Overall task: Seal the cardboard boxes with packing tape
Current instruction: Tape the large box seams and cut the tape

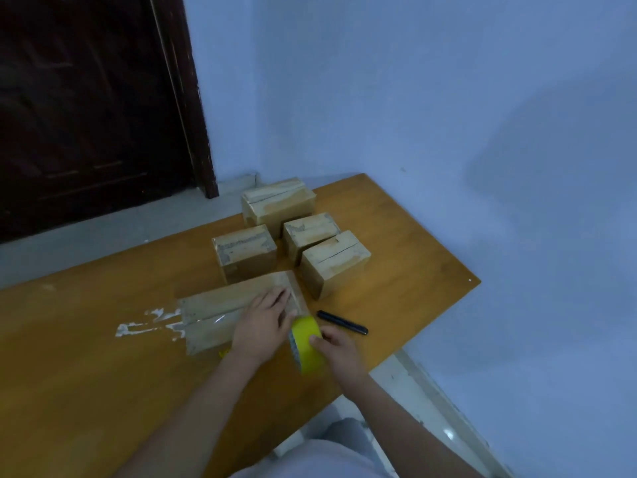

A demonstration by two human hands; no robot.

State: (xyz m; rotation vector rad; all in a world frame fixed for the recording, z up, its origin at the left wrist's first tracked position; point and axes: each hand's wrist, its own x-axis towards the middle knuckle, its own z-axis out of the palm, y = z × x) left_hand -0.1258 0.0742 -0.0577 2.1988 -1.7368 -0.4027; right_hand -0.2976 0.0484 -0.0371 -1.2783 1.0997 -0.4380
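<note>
Left hand (265,322) is laid flat, fingers straight, on the long flat cardboard box (220,305), pressing clear tape over its seam. Yellow packing tape roll (305,343) is gripped by right hand (336,350) at the box's end. Behind on the wooden counter (86,374), four small cardboard boxes (279,208); at least two seams appear unsealed.

Both forearms (193,412) are bare; pale clothing (310,457) covers the lap
</note>
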